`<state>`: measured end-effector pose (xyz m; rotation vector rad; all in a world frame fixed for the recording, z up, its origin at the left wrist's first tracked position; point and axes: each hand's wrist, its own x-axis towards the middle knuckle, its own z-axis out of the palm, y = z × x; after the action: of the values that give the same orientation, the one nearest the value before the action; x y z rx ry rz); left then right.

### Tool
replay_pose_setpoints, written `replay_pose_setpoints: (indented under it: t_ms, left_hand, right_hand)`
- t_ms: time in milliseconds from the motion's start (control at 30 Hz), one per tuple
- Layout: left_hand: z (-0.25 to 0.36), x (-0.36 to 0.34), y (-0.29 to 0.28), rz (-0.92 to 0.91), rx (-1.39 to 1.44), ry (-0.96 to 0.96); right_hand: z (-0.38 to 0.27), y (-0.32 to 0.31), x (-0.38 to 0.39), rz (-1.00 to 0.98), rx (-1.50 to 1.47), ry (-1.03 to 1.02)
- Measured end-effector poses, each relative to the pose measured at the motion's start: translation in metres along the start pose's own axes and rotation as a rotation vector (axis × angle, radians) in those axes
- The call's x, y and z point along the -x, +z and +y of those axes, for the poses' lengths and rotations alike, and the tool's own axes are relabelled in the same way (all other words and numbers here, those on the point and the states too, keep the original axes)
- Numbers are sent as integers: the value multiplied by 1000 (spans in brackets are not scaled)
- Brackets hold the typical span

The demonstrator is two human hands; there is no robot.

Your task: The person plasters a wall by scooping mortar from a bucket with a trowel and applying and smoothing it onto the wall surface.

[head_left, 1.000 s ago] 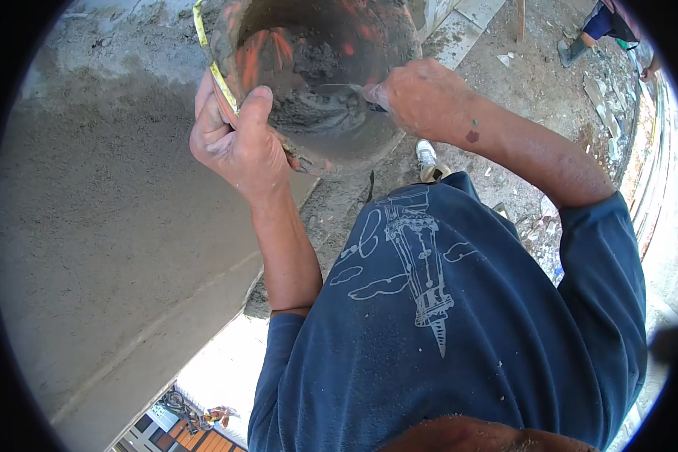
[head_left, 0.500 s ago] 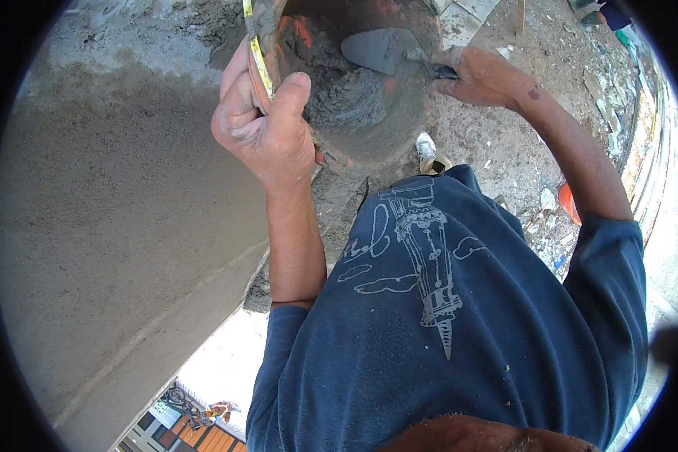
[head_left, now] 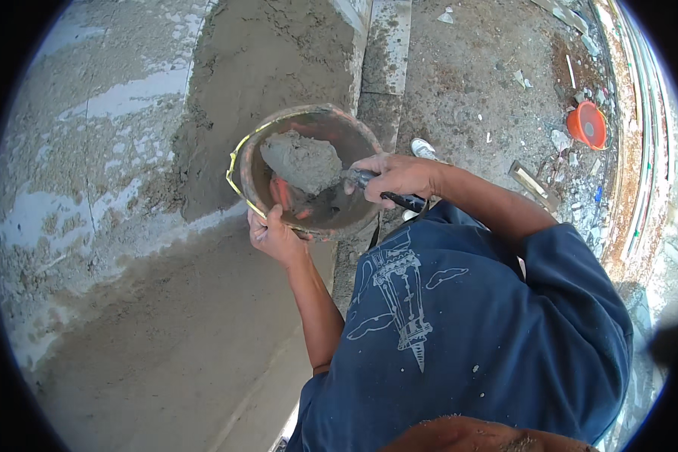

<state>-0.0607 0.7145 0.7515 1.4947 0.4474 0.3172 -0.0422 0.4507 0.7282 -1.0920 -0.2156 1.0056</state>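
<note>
My left hand (head_left: pixel 271 235) grips the lower-left side of a round, mortar-caked bucket (head_left: pixel 361 134), stained orange inside, with a yellow band along its left rim. My right hand (head_left: pixel 403 179) is closed on the black handle of a trowel (head_left: pixel 363 178) at the bucket's right side. A thick lump of wet grey mortar (head_left: pixel 300 162) sits on the trowel inside the bucket, hiding much of its blade.
Left and behind are rough, partly mortared wall surfaces (head_left: pixel 113 158). Pale boards (head_left: pixel 386 49) run beside the wall. My shoe (head_left: pixel 423 149) stands on dusty ground. At right are an orange bucket (head_left: pixel 587 124), a wooden piece (head_left: pixel 533 184), debris and long strips (head_left: pixel 640 151).
The bucket has moved lower in the view as the view shifted. The trowel, almost bare half a second ago, now carries a mortar lump. The other person has left the view.
</note>
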Motion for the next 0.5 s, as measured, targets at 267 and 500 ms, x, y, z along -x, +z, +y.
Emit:
replay_pose_setpoints:
  t_ms: [267, 500]
  left_hand:
    - [-152, 0, -41, 96, -402, -349]
    - [-250, 34, -74, 225, -447, -624]
  right_hand:
    - [88, -203, 51, 762, -454, -354]
    - [227, -363, 37, 1885, 285, -62]
